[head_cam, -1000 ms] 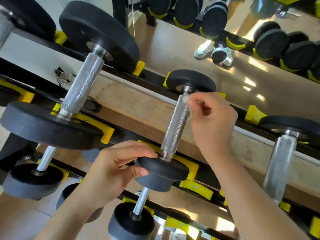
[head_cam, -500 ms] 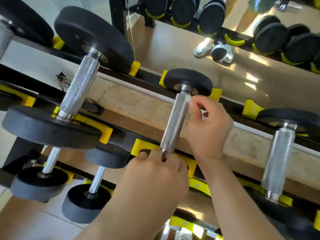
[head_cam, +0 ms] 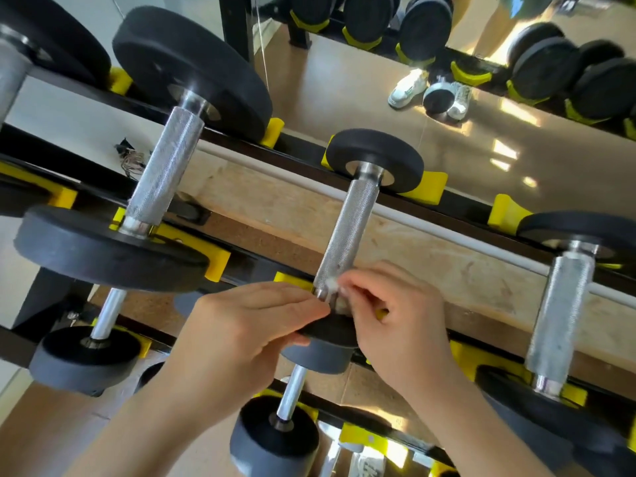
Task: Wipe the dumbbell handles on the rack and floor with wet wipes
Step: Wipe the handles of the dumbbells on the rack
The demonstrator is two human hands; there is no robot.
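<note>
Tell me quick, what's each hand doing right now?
Left hand: closed, holding the dumbbell's near plate.
Right hand: closed, pinching a wet wipe on the handle.

Bright daylight, floor [head_cam: 516, 156] glare, perhaps slight edge blur

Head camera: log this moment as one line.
step: wiping middle dumbbell handle | right hand: pinches wet wipe at near end | left hand: grips near plate

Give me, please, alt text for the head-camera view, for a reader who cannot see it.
A right hand pinches a white wet wipe against the near end of a knurled dumbbell handle on the rack, while the left hand grips that dumbbell's near plate.
</note>
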